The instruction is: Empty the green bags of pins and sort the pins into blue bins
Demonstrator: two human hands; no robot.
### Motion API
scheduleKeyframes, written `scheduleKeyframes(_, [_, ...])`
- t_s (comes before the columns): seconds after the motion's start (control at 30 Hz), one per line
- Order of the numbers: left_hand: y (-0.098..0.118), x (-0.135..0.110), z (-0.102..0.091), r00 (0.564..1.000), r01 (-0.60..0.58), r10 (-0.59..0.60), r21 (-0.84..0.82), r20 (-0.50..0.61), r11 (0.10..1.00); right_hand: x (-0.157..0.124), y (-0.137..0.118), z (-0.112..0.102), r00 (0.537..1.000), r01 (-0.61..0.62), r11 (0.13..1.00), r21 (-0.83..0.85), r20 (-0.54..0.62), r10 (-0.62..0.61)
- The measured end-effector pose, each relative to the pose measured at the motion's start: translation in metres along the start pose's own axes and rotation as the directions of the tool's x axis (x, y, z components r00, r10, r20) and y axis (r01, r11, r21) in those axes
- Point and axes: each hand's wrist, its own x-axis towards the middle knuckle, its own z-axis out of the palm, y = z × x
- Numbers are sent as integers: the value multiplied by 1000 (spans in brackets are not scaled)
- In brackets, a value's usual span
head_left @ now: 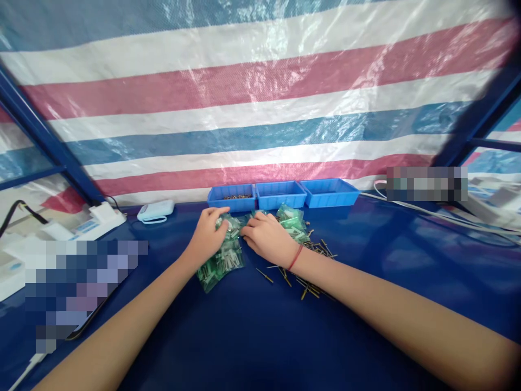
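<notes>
My left hand [209,233] is at a clear green plastic bag [231,225] filled with small silvery pieces, its thumb and fingers around the bag's upper part. Below it lie more such bags [228,259], partly under that hand. Close by on the right, my right hand [268,236] has its fingers curled down and closed; what they hold is hidden. Behind its knuckles another green bag [291,217] shows. Loose thin brass-coloured pins [311,288] are scattered beneath and beside my right wrist, and a single pin [264,275] lies apart between my forearms.
Three blue bins stand in a row at the back: the left bin [232,205] holds small brownish pieces, beside the middle bin [280,198] and right bin [329,195]. A white device [156,210] and power strips [93,222] are on the left. White cables [439,217] run along the right.
</notes>
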Motion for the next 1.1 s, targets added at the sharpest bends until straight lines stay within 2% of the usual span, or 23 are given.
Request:
scheduleKeyframes(0.1, [6,-8,1,998,3,3,105,-64,994,0,2,-4,1000,11,999,32,-1,-11])
scheduleKeyframes(0.17, [16,-12,-5,991,-88,102,156,-81,984,-3,5,-11,998,22,986,164,-58,-13])
scheduleKeyframes(0.2, [23,-13,-9,986,-149,157,137,-48,979,-6,7,-15,994,8,960,281,-104,22])
scheduleKeyframes(0.27, [37,-17,-17,973,-207,208,-18,98,978,-13,9,-22,971,-52,818,573,-163,176])
scheduleKeyframes(0.33, [50,-21,-24,955,-115,164,-200,248,973,-22,10,-27,926,-110,591,799,-134,353])
scheduleKeyframes(0.4, [60,-26,-25,948,-11,107,-306,300,952,-30,9,-30,887,-146,408,901,-63,457])
scheduleKeyframes(0.47, [64,-30,-22,956,45,65,-364,286,930,-37,7,-31,863,-172,296,940,-2,506])
scheduleKeyframes(0.57, [65,-32,-17,965,83,37,-435,261,897,-43,2,-30,852,-198,181,963,78,517])
scheduleKeyframes(0.67, [64,-32,-15,964,74,52,-450,261,890,-45,0,-30,847,-221,134,966,122,517])
scheduleKeyframes(0.83, [65,-32,-15,964,51,52,-375,260,926,-47,1,-28,844,-237,63,969,173,507])
scheduleKeyframes(0.9, [65,-33,-14,972,2,71,-310,224,951,-48,0,-28,854,-213,33,976,170,492])
scheduleKeyframes(1.0, [64,-34,-12,970,-168,194,-174,144,970,-49,-1,-30,855,-196,-12,980,177,487])
scheduleKeyframes(1.1, [62,-35,-12,924,-375,380,-79,52,924,-49,-3,-32,846,-222,-44,974,215,488])
